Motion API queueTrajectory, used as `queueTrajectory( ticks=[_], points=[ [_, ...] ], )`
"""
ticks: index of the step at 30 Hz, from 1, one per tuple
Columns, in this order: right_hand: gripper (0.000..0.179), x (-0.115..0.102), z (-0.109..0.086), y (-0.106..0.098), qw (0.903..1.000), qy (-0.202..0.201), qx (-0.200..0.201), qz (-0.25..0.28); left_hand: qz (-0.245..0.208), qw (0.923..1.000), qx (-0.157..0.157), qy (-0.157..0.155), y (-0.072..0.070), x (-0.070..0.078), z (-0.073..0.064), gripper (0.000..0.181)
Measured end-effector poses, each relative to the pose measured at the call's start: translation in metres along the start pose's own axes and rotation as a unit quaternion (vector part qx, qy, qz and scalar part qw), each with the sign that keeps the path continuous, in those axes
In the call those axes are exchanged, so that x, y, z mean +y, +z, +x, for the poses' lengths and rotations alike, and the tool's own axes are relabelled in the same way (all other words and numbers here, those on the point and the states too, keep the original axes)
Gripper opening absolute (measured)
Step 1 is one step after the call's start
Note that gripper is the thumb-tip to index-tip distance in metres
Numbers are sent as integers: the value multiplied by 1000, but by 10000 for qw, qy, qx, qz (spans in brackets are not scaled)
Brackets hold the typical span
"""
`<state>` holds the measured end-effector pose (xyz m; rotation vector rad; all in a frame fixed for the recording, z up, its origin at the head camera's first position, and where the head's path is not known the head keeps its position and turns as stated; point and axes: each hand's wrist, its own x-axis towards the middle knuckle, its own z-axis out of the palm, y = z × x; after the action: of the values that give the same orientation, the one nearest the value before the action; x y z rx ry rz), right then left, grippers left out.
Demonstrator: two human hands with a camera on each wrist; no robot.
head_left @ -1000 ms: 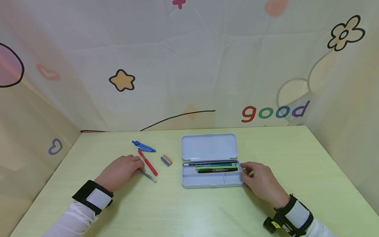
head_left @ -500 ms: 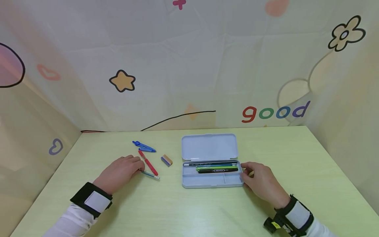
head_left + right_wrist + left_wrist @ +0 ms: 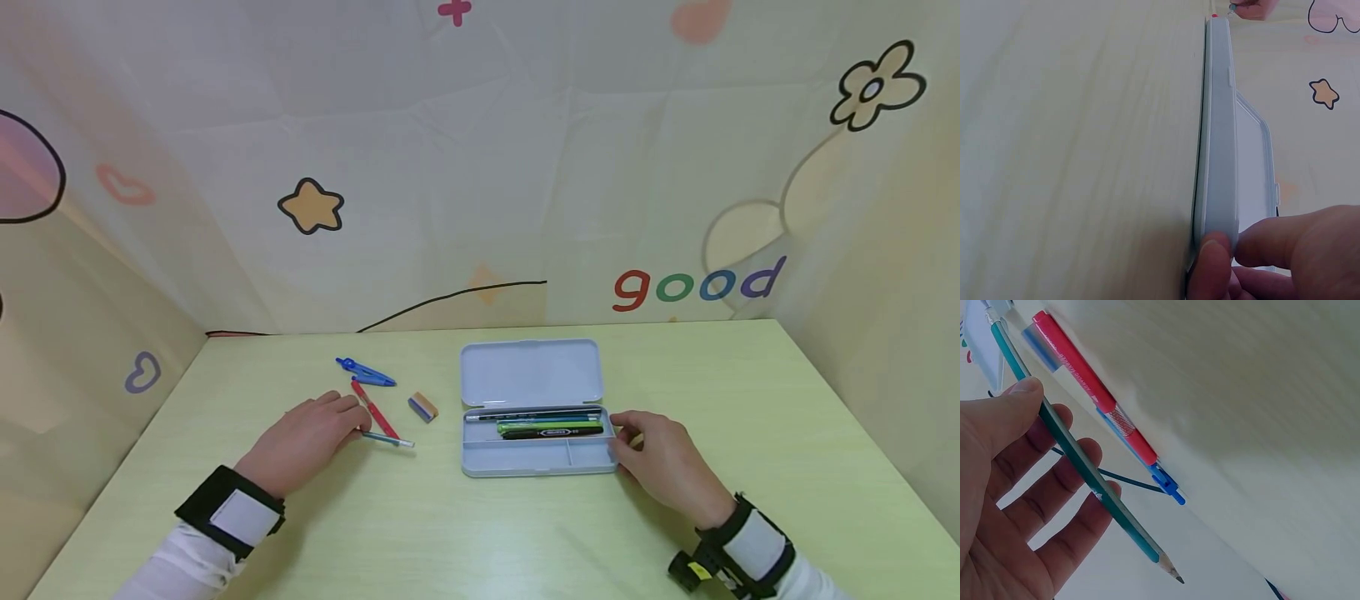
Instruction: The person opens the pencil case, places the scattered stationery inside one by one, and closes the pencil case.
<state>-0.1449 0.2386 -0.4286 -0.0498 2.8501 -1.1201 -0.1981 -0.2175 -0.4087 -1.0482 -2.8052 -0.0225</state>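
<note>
My left hand (image 3: 311, 442) pinches a green-and-silver pencil (image 3: 1094, 478) between thumb and fingers; its sharpened tip points down in the left wrist view and its white end (image 3: 406, 443) points right in the head view. Beside that hand lies a red pen (image 3: 375, 410). My right hand (image 3: 667, 457) grips the right end of a pale blue pencil case (image 3: 517, 457), thumb on the near side in the right wrist view. The lid (image 3: 531, 372) is folded back. Inside the case's rear compartment lie a black marker (image 3: 552, 432), a green pen (image 3: 517, 426) and other slim pencils.
A blue compass (image 3: 365, 372) rests behind the red pen on the table (image 3: 480, 542). An eraser (image 3: 423, 407) in a brown and blue sleeve sits between the pen and the case. A printed curtain (image 3: 450, 167) hangs along the table's back edge.
My left hand has lifted the pencil, and its white end has swung up and to the right, now overlapping the red pen's tip. My right hand stays on the case.
</note>
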Motion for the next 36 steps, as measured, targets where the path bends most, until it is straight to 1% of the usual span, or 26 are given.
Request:
queueTrajectory(
  ticks=[10,14,18,24,30,36],
  points=[
    [38,1,0,0,10000,-23,7,23,-40,9999,15,-98,-6,7,1,17],
    [38,1,0,0,10000,3,13,5,-81,9999,73,-83,-7,11,2,19],
    [39,1,1,0,10000,46,3,-7,-134,9997,187,-21,-7,14,4,20],
    [39,2,1,1,10000,83,-6,-32,-177,9987,467,110,-7,17,6,18],
    [39,2,1,1,10000,82,-6,-46,-99,9979,618,174,-9,22,8,19],
    [39,2,2,1,10000,71,-4,-47,-107,9963,794,325,-11,27,11,19]
  ],
)
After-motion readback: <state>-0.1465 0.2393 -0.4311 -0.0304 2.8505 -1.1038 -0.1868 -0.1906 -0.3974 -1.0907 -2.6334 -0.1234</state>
